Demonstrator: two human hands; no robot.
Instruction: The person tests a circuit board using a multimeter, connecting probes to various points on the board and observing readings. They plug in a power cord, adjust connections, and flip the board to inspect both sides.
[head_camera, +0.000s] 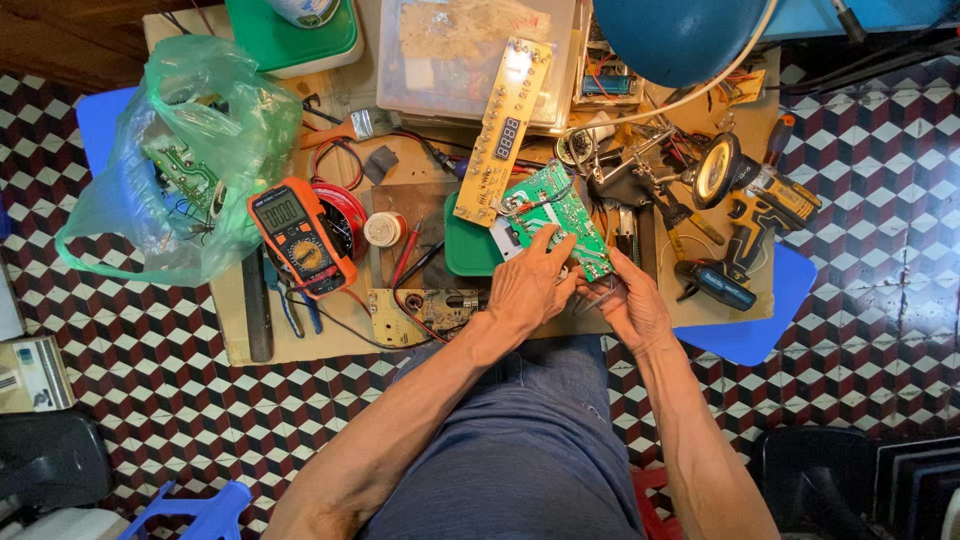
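From the head camera we look straight down on a cluttered table (300, 345) and find both our hands meeting on a green circuit board (553, 212) just past the near edge, a little right of centre. Our left hand (527, 285) lies on the board's near end with fingers spread flat and thumb along its edge, gripping it; our right hand (632, 305) comes in from four o'clock and pinches the board's near right corner, though its fingertips are partly hidden, so we cannot tell how tightly it closes. We judge the board light, stiff and fragile, best held by its bare edges and kept off the soldered parts and wires. At eleven o'clock from it lies a long yellow display board (503, 130); at nine o'clock sits an orange multimeter (301, 237) beside a red wire coil (345, 208) and a solder spool (384, 229). A green plastic bag (185, 150) holding another board hangs at the far left. At three o'clock stand a magnifier (717, 170) and a yellow cordless drill (762, 215), under a blue lamp shade (678, 35).
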